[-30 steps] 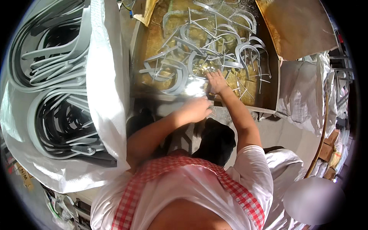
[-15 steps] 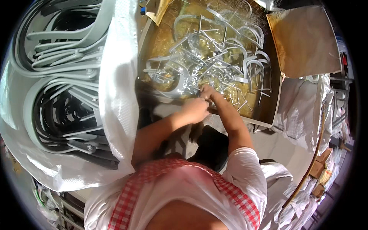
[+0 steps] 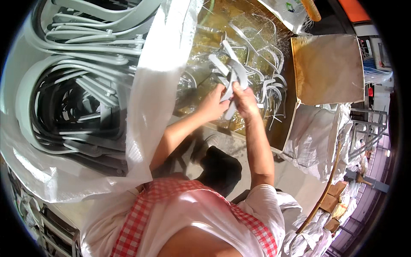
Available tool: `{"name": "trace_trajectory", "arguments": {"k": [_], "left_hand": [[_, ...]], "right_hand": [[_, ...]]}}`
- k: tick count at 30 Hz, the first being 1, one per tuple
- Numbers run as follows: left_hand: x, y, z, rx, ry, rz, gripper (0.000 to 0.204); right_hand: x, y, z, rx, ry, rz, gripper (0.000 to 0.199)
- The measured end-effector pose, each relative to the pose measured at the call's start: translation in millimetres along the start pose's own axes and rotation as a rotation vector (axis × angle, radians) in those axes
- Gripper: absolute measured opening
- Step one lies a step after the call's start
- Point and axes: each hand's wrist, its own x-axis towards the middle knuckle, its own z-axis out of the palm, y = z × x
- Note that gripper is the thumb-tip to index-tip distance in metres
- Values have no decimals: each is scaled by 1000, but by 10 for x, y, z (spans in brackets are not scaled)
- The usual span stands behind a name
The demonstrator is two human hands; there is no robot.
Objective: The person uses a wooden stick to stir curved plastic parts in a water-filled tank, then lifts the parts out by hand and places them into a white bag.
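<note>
Both my hands are raised over a shallow tray (image 3: 288, 120), closed on several grey curved metal strips (image 3: 240, 73). My left hand (image 3: 212, 103) pinches the strips from the left, near their lower ends. From the right, my right hand (image 3: 245, 101) grips the same bunch, its thumb pressed on the grey surface. The strips cross each other, and their flat ends point up and away from me. Below and beyond them, more loose curved strips (image 3: 274, 88) lie tangled on the tray's shiny, wet-looking yellowish bottom.
At my left stands a large white woven bag (image 3: 150, 107) full of stacked grey curved bands (image 3: 85, 62) with bolts. A brown board (image 3: 329, 68) rises at the tray's right corner. White sacks (image 3: 314, 132) and cardboard boxes (image 3: 333, 199) are farther right.
My hands have lifted from the tray's near edge and moved farther away from me. Several grey curved strips now show in them. The view has shifted to the right.
</note>
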Motion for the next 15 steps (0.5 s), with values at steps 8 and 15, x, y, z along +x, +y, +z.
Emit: {"name": "trace_trajectory", "arguments": {"k": [8, 15], "left_hand": [[183, 66, -422, -895, 325, -543, 13], [175, 35, -338, -1261, 558, -481, 14]], "right_hand": [[-22, -411, -1196, -420, 227, -131, 21], [140, -53, -1335, 878, 421, -228, 24]]}}
